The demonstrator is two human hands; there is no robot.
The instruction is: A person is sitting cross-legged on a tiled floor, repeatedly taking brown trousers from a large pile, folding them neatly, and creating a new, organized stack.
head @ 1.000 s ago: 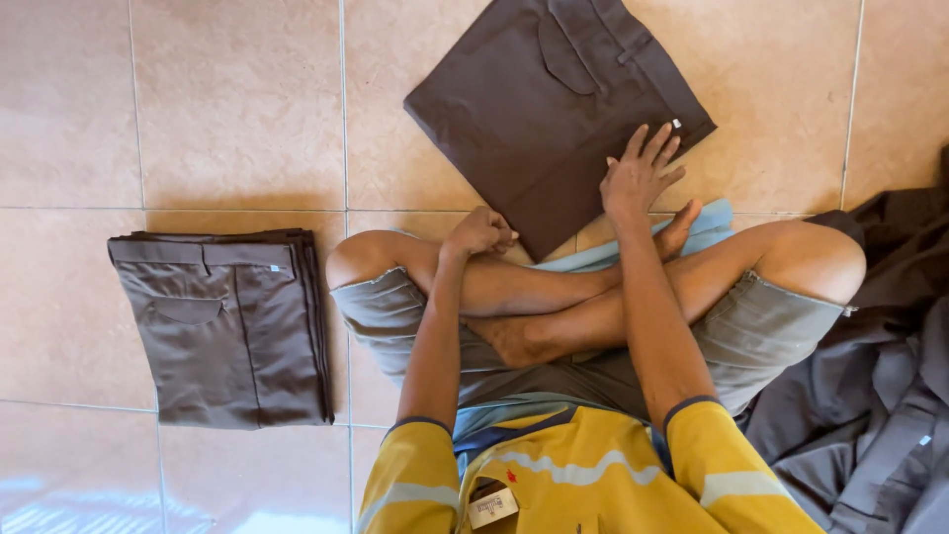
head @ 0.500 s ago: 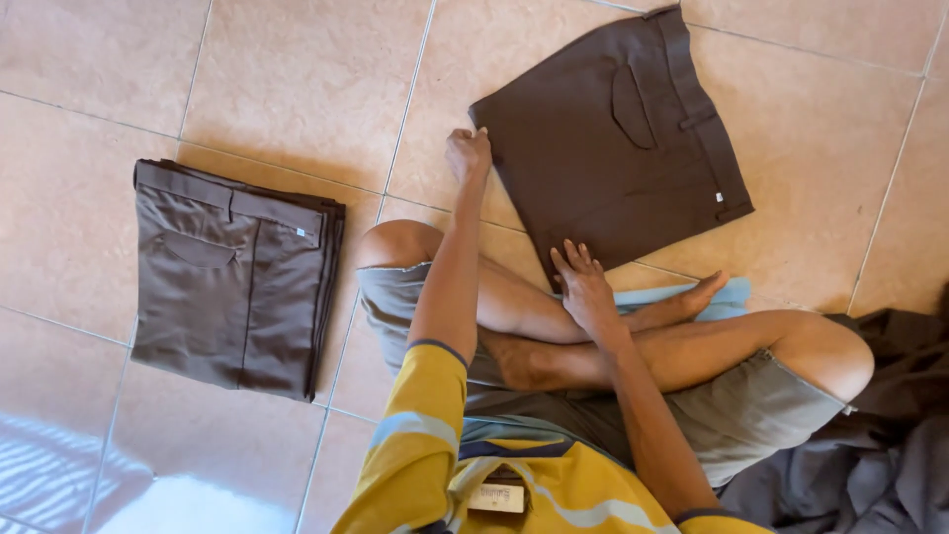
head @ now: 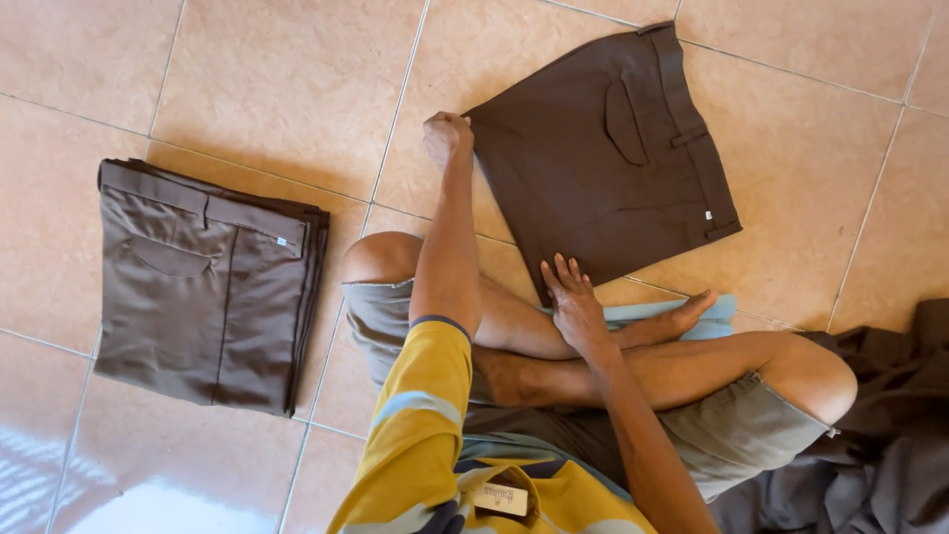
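Gripping the shorts corner with my left hand, fist closed; right hand flat, fingers spread, on the near edge. Shorts lie on floor; folded stack well left.

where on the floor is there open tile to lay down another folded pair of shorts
Bare tile lies at the top, between the folded stack and the dark brown shorts. More lies right of those shorts, above the dark cloth pile. It is crowded at the crossed legs, where the left hand and right hand touch the shorts.
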